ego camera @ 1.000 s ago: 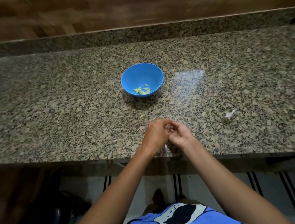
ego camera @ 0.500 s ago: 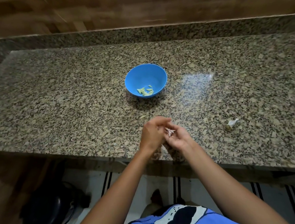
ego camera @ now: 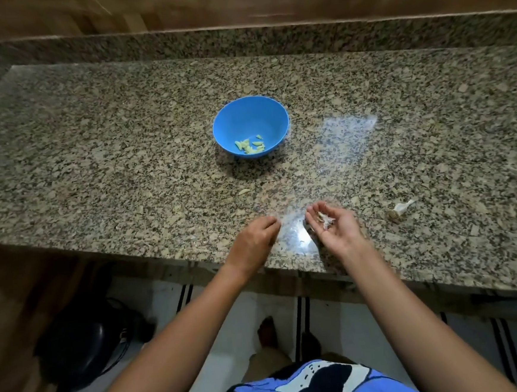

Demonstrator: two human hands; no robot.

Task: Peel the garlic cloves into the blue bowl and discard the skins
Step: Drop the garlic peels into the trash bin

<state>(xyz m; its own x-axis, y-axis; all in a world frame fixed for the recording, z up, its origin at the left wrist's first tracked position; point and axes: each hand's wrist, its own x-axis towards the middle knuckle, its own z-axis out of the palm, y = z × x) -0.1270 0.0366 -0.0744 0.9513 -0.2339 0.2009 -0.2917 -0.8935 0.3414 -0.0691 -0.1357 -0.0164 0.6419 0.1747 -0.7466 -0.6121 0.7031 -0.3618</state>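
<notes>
The right hand (ego camera: 335, 228) lies palm up, loosely spread, cradling garlic skins (ego camera: 325, 220). The left hand (ego camera: 253, 238) curls palm down; whether it pinches anything I cannot tell. At 12 o'clock from the hands, the blue bowl (ego camera: 251, 117) holds peeled garlic cloves (ego camera: 250, 146). At 3 o'clock, a garlic stub (ego camera: 400, 209) lies on the tabletop (ego camera: 93, 162).

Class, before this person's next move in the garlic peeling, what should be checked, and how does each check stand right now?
1. The blue bowl stands upright on the counter: ok.
2. The peeled cloves lie inside the bowl: ok.
3. The skins are kept out of the bowl: ok, they lie in the upturned right hand.
4. The left hand holds a clove: cannot tell, its underside is hidden.
5. The counter is free of scraps: not ok, a garlic stub and a small scrap lie on it.
</notes>
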